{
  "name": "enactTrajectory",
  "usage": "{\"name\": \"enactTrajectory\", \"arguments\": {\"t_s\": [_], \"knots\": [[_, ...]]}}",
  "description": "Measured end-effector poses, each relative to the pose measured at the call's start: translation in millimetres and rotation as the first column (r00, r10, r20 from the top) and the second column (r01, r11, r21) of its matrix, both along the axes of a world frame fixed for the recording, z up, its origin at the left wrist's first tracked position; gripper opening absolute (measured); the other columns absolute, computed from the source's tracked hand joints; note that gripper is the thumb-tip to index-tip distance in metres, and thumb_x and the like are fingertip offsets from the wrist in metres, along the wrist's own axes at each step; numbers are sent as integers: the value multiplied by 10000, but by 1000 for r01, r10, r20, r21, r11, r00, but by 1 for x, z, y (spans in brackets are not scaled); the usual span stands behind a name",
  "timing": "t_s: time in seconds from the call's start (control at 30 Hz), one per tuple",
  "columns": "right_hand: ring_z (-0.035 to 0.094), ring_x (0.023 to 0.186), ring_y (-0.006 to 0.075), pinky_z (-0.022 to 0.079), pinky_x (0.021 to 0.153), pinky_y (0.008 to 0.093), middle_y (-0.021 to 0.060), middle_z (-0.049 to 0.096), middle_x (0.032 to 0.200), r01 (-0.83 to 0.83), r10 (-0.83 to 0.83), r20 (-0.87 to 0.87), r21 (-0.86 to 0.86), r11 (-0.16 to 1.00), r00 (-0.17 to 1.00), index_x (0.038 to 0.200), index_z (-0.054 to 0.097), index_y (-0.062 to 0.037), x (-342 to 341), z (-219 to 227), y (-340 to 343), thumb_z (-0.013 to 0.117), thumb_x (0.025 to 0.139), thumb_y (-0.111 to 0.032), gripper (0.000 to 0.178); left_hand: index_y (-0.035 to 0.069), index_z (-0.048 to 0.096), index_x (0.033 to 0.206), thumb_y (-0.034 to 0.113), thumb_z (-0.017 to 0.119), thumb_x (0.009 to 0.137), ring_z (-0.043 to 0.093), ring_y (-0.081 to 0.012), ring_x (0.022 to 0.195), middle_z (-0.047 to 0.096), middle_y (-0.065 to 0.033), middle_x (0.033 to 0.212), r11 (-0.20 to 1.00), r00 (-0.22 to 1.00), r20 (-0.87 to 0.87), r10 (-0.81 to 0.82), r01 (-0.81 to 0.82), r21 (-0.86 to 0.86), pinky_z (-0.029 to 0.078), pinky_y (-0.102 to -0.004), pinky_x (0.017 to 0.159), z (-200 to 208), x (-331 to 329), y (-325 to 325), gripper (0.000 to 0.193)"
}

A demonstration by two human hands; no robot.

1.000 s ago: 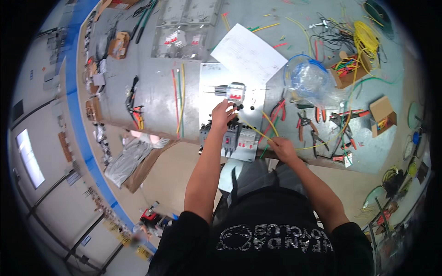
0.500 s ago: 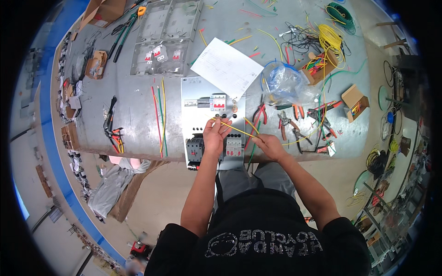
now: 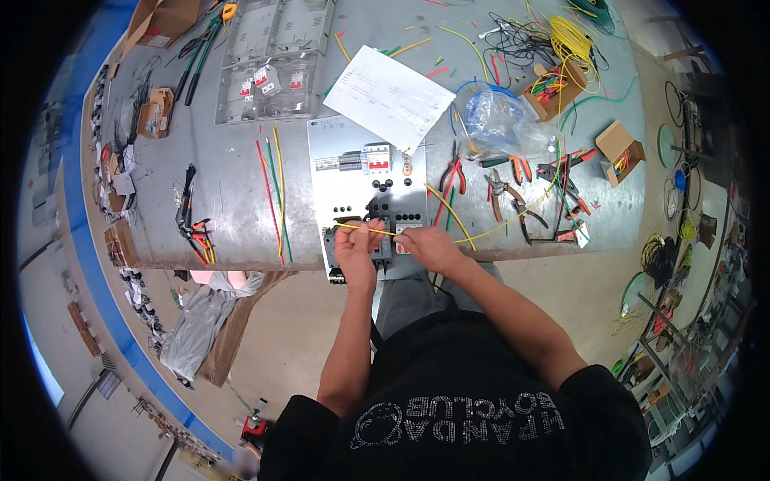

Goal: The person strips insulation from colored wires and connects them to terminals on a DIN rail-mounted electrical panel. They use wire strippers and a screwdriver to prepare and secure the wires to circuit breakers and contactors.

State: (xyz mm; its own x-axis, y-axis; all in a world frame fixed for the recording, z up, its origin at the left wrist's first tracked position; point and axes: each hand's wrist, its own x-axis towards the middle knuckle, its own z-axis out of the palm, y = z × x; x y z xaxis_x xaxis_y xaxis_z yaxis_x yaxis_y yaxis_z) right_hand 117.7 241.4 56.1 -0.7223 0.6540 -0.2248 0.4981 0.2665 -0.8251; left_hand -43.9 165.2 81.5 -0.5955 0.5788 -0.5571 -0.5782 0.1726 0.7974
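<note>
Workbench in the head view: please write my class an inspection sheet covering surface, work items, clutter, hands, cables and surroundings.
Surface: grey metal bench, scattered with short wire offcuts.
Work items: pale mounting plate bearing a breaker with red switches; a paper sheet overlaps the plate's far edge.
Clutter: clear plastic bag, red-handled pliers and an open cardboard box, all right of the plate.
Hands: left hand and right hand both grip a yellow wire, above the plate's near part.
Cables: loose red, green and yellow wires left of the plate; yellow coil at far right.
Surroundings: crumpled grey sheeting off the bench's near edge, at left.
</note>
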Motion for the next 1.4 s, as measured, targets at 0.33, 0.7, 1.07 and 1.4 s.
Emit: {"name": "enactTrajectory", "arguments": {"t_s": [0.33,0.7,1.07,1.4], "knots": [[646,788,357,473,690,483,119,660,786,-88,67,172,115,989,983,826,632,-94,110,-45,29,588,983,-379,329,-5,566,1048,48,562,1022,740,-275,945,714,-193,1033,996,993,-79,83,-82,19,627,-310,787,-16,-19,11,59],[650,793,312,441,797,448,85,673,775,-78,24,205,256,964,978,831,672,-106,134,-44,30,623,956,-348,276,11,592,1125,125,567,1036,731,-237,964,711,-159,1059,996,995,95,-35,42,-75,621,-309,816,-43,-38,30,146],[645,793,359,447,865,520,145,662,813,-173,92,438,149,974,894,972,669,-86,174,-57,5,592,969,-313,240,47,657,1129,190,632,1008,712,-162,909,727,-89,1030,909,926,201,-319,359,-211,603,-311,812,-83,-15,32,189],[630,847,424,498,737,514,199,651,884,117,-115,84,-22,993,990,1047,624,-62,78,-67,-6,581,973,-239,197,44,663,1140,172,633,998,700,-144,868,734,-80,999,842,905,182,-384,425,-332,606,-309,802,-114,-25,49,193]]}}
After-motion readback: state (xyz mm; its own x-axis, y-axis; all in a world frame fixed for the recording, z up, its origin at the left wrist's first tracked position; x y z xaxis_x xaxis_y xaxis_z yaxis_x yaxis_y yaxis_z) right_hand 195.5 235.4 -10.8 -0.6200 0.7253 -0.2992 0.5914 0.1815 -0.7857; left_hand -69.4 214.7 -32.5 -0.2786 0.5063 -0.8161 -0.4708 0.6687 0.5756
